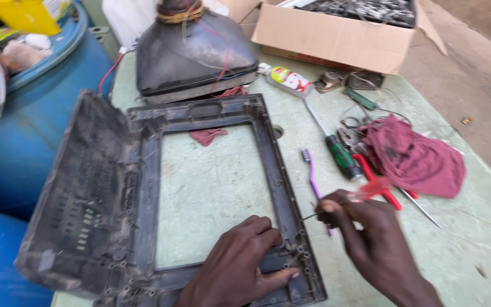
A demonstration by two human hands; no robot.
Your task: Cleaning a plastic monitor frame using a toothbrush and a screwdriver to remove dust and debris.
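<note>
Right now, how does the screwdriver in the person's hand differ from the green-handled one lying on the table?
The red-handled screwdriver is gripped in the right hand, tip at the grey plastic frame; the green-handled screwdriver lies loose on the table. One handle is see-through red, the other dark green. Both have slim metal shafts.

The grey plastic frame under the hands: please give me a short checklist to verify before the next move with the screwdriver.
1. Frame lies flat on the table: ok.
2. Left hand presses the frame's lower rail: ok.
3. Right hand grips the red-handled screwdriver: ok.
4. Tip seated in a screw at the frame's lower right corner: cannot tell, blurred.
5. Left hand's fingers away from the tip: not ok, they lie close.
6. Purple toothbrush away from the right hand: not ok, it lies right beside it.
</note>
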